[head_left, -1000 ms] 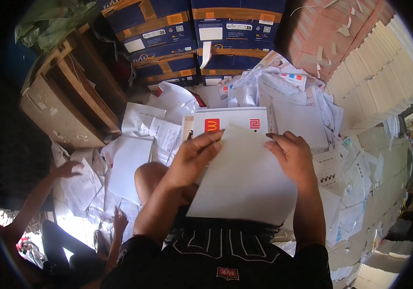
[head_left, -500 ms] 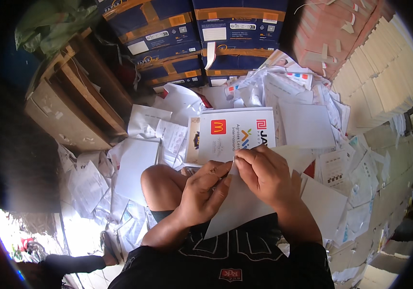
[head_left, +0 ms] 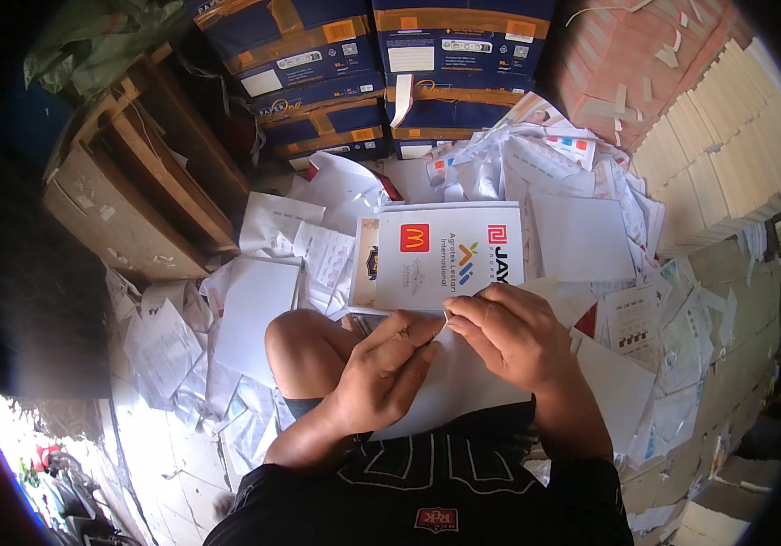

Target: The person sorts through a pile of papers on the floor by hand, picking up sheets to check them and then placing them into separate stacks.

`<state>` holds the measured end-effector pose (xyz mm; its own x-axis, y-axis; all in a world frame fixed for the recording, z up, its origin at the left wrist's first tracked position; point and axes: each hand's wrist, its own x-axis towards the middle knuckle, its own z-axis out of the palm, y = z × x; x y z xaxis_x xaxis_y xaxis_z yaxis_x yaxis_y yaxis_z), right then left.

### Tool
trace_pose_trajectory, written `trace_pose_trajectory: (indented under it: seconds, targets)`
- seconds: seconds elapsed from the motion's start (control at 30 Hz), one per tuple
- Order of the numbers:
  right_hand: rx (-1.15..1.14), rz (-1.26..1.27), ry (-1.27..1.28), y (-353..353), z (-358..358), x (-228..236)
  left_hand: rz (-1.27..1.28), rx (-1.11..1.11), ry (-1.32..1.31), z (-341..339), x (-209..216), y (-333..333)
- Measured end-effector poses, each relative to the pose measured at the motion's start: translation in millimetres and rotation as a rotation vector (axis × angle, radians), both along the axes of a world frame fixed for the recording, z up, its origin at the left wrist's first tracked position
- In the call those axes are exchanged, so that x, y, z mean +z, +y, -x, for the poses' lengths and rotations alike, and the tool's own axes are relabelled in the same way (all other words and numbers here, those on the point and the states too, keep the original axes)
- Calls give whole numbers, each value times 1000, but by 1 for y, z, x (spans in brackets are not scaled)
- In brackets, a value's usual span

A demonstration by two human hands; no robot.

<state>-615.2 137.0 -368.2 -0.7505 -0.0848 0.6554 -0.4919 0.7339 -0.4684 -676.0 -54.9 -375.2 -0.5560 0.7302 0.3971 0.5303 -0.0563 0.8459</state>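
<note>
My left hand (head_left: 387, 371) is closed, thumb and forefinger pinching the edge of a white sheet of paper (head_left: 468, 382). My right hand (head_left: 511, 333) pinches the same sheet's edge close by, the two sets of fingertips almost touching. A small pale edge of it shows between them. The sheet spreads over my lap, partly behind my hands and forearms. Just beyond my fingers lies a stack of white cards (head_left: 427, 264), its top one printed with several coloured logos.
Loose papers and plastic sleeves (head_left: 163, 350) cover the floor around me. Blue cartons (head_left: 318, 91) with orange tape stand at the far side. Wooden boards (head_left: 126, 191) lean at the left. A pink wrapped bundle (head_left: 636, 64) and stacked cream paper blocks (head_left: 727, 136) stand at the right.
The sheet between my hands has swung lower and flatter across my lap. My right hand has shifted slightly down. A person's leg and foot at the lower left have left the view.
</note>
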Motion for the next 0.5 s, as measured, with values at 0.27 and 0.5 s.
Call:
trace_pose_trajectory:
  seconds: [0.27,0.5]
  targets:
    - [24,-17,-8,-1,4,-4,14,-8,-19,3,-6,-5]
    - [-65,-20,72,-14,18,-23,54,103,-165,-4,-7,-8]
